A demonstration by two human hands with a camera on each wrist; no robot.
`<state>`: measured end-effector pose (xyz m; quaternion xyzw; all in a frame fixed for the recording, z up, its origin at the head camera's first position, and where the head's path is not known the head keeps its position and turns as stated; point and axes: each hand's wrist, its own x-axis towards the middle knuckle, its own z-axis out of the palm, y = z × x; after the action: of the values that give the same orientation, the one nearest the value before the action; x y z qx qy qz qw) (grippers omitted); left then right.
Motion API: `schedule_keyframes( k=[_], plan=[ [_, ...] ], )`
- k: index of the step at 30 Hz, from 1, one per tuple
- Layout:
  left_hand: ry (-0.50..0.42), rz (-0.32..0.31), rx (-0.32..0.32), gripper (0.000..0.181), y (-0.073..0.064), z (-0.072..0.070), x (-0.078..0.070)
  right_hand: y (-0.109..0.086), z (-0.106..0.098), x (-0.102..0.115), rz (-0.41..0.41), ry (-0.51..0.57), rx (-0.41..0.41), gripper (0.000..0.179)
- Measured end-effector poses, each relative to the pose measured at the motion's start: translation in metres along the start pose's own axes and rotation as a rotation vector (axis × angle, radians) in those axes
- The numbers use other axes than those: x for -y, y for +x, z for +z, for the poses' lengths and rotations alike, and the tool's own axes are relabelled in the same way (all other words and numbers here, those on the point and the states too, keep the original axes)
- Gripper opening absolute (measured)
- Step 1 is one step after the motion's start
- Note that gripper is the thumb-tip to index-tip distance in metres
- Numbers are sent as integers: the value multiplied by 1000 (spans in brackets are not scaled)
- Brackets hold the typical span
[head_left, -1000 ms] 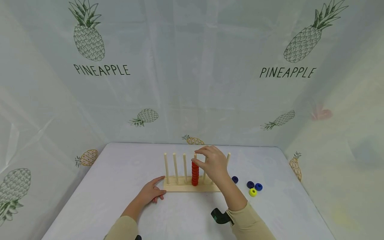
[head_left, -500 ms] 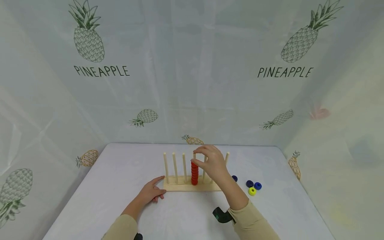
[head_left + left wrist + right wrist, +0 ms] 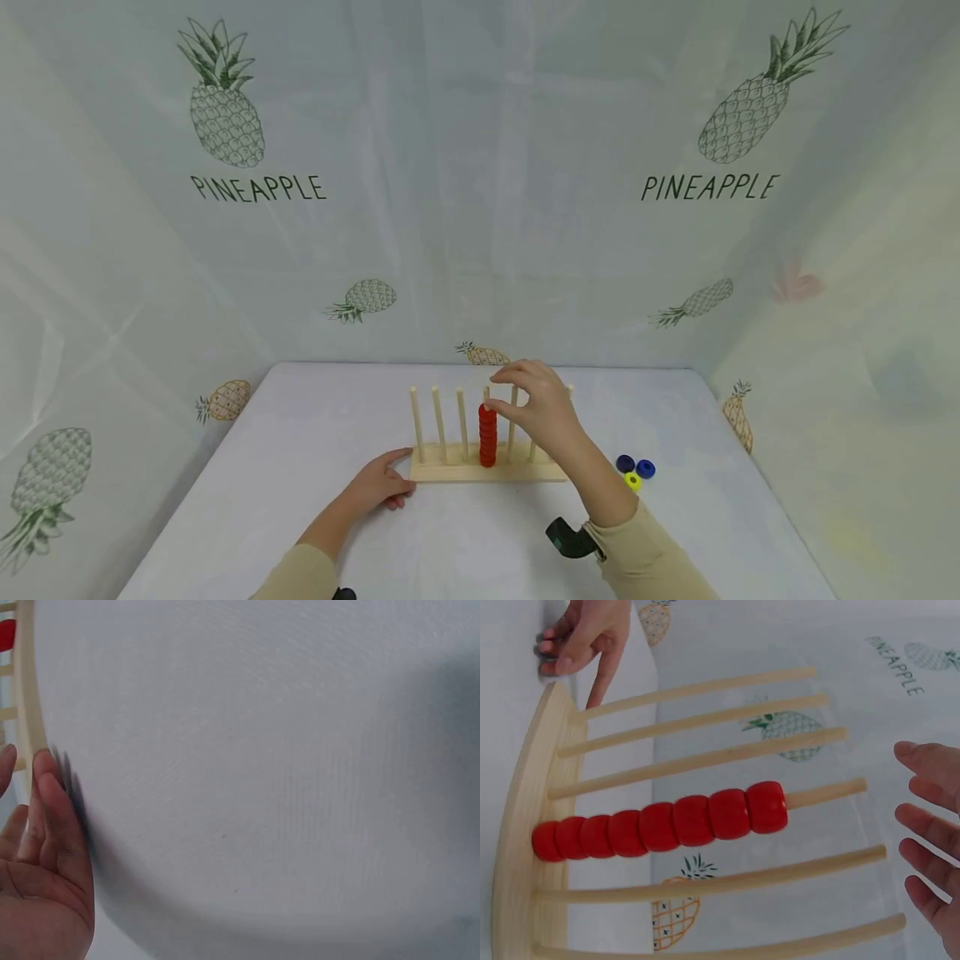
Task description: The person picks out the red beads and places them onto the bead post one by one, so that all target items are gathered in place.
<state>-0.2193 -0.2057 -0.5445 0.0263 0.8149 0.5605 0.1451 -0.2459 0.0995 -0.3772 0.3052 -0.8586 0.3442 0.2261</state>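
Note:
A wooden peg rack (image 3: 450, 473) with a row of upright pegs stands on the table. On one middle peg sits a stack of several red beads (image 3: 487, 437), and the peg's tip sticks out above it. My left hand (image 3: 377, 483) holds the rack's left end, with the index finger at the back corner and the thumb at the front one. Beside the top of the red stack is my right hand (image 3: 546, 408), its thumb and fingers spread. From the right wrist view, that hand (image 3: 937, 825) is apart from the beads (image 3: 694, 820) and holds nothing.
Right of the rack lie a dark blue bead (image 3: 625, 463), a blue bead (image 3: 646, 469) and a yellow bead (image 3: 633, 482). The white tabletop (image 3: 465, 542) meets a pineapple-print curtain (image 3: 585, 275) at the back and sides.
My right hand has moved slightly right, away from the red stack. Its forearm now covers the spot where another dark blue bead showed. My left hand keeps its place on the rack.

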Motion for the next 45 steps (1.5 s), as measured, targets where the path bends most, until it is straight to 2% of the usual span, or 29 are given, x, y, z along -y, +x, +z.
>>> schedule_keyframes(
  k=[5, 11, 15, 20, 23, 27, 29, 34, 39, 43, 45],
  plan=[
    [13, 16, 21, 70, -3, -11, -7, -4, -9, -6, -79, -52, -43, 29],
    [116, 54, 43, 69, -10, -23, -23, -12, -19, -12, -121, -69, -76, 29],
    [139, 86, 63, 68, -12, -26, -29, -22, -26, -17, -112, -89, -90, 28],
    [184, 125, 69, 69, -14, -27, -30, -34, -34, -27, -175, -104, -150, 29],
    [259, 154, 47, 70, -14, -26, -33, -40, -39, -35, -224, -121, -183, 31],
    [384, 205, 2, 70, -17, -26, -38, -45, -46, -44, -240, -145, -178, 32],
    [417, 221, -17, 71, -19, -27, -41, -47, -50, -48, -247, -156, -173, 33],
    [458, 214, -71, 72, -25, -30, -49, -52, -60, -58, -269, -183, -171, 35],
    [582, 245, -141, 72, -32, -33, -55, -60, -67, -67, -266, -217, -174, 36],
    [681, 281, -202, 72, -37, -38, -57, -68, -71, -73, -254, -244, -176, 29],
    [722, 299, -233, 73, -40, -41, -57, -72, -72, -76, -244, -265, -169, 38]
  ],
)
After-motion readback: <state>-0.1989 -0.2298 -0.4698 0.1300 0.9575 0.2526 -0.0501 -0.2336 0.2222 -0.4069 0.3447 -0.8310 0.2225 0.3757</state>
